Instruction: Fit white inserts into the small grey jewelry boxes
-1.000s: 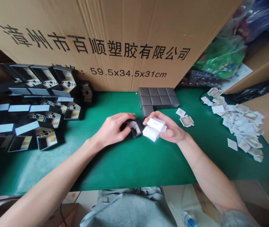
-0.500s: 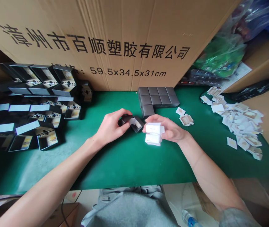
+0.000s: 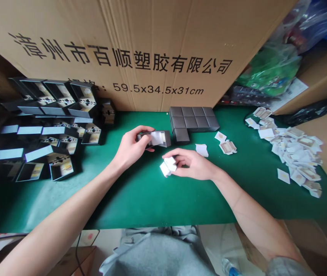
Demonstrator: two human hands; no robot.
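As both forearms [image 3: 91,199] reach inward over the counter [image 3: 152,203], the right hand [image 3: 193,165] points leftward, its grip pinching a folded white card insert [image 3: 168,167]. Slightly farther, the left hand [image 3: 131,147] curls its grip around a small black box [image 3: 166,139] with white paper [image 3: 156,138] inside. The counter's green top carries a pile of white inserts [image 3: 298,151] to the right, open black boxes [image 3: 51,130] to the left and, farther back, a block of closed dark boxes [image 3: 193,119]. Behind them stands a printed cardboard carton [image 3: 140,30].
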